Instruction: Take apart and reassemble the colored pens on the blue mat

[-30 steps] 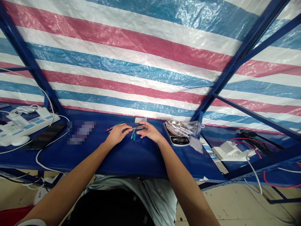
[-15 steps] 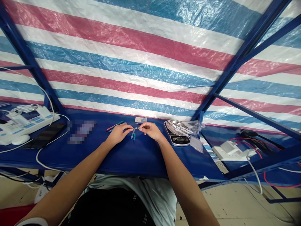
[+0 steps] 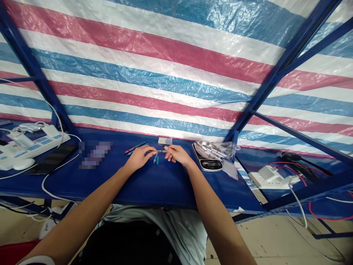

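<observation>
Over the middle of the blue table, a thin pen part point(image 3: 160, 151), greyish and slender, spans the gap between my two hands. My left hand point(image 3: 140, 156) pinches its left end. At the other end, my right hand point(image 3: 178, 154) grips it between thumb and fingertips, the lower fingers loosely curled. Its fine detail is too small to make out. Just below lie teal pen pieces point(image 3: 157, 161). Partly behind my left hand are several pens point(image 3: 135, 148), red and teal. A small clear bag point(image 3: 164, 141) lies beyond the fingers.
To the right stands a digital scale point(image 3: 211, 164) bearing a metal bowl, white tubes and plastic bags. A dark phone point(image 3: 53, 160), a white power strip point(image 3: 35, 147) and cables lie left. Blue frame posts point(image 3: 261, 88) rise before a striped tarp point(image 3: 154, 88).
My right hand has shifted slightly right, and its lower fingers have loosened and spread. More of the thin pen part shows between the hands. The left hand has barely moved.
</observation>
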Tool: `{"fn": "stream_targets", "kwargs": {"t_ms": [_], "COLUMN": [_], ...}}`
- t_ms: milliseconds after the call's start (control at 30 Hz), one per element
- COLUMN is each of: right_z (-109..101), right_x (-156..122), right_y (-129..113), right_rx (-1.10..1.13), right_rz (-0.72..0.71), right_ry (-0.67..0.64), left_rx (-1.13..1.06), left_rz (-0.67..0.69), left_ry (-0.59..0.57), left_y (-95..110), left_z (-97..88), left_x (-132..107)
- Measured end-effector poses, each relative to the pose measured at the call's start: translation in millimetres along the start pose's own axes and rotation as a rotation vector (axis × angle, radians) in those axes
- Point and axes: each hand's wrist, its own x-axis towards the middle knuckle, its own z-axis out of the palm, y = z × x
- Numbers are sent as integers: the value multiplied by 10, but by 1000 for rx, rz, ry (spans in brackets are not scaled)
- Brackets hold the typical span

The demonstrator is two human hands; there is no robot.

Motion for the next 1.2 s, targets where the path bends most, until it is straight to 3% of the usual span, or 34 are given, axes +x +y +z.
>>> {"fn": "stream_targets", "kwargs": {"t_ms": [200, 333, 567, 767, 967, 1200], "right_z": [-73, -188, -277, -279, -425, -463], "right_x": [25, 29, 111, 151, 107, 99], "right_y": [45, 60, 107, 145, 148, 175], "right_rx": [2, 13, -120, -281, -398, -470], "right_rz": [-133, -127, -47, -15, 10, 4], "right_ry": [9, 32, 331, 454, 532, 499], "left_rx": [14, 11, 29, 169, 245, 218], "left_rz": [-29, -78, -216, -170, -121, -99], "left_ry": [-13, 18, 145, 69, 14, 7], "left_y": [-36, -95, -205, -195, -242, -269], "left_z": [17, 13, 26, 29, 60, 107], "left_x": [7, 6, -7, -10, -12, -13]}}
